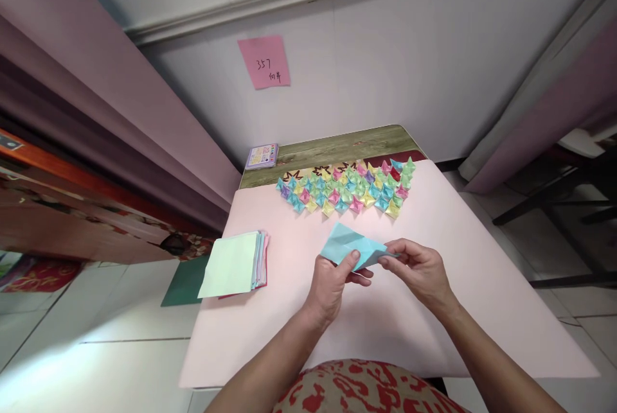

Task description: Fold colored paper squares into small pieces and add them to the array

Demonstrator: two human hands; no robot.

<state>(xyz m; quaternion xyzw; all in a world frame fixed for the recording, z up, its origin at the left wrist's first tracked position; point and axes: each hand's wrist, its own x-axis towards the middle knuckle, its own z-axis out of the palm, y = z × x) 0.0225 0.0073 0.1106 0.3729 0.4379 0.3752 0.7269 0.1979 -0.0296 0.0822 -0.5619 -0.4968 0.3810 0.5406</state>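
Above the table, a sheet of blue origami paper (pixel 355 244), partly folded, is held between both hands. My left hand (pixel 333 278) grips its left and lower side, thumb on top and fingers beneath. At the paper's pointed right corner, my right hand (pixel 419 265) pinches it between thumb and fingers. Beyond the hands, several rows of small folded paper pieces (pixel 337 198) in blue, green, yellow and pink lie at the far side of the table. A stack of coloured origami paper (pixel 231 264), pale green on top, is to the left of my left hand.
The table (pixel 424 342) has a pale pink cover, with bare wood-patterned top at the back. A small pack (pixel 263 155) lies at its far left corner. A pink note (pixel 265 61) is on the wall. Dark metal legs (pixel 569 207) stand at right, and curtains hang at both sides.
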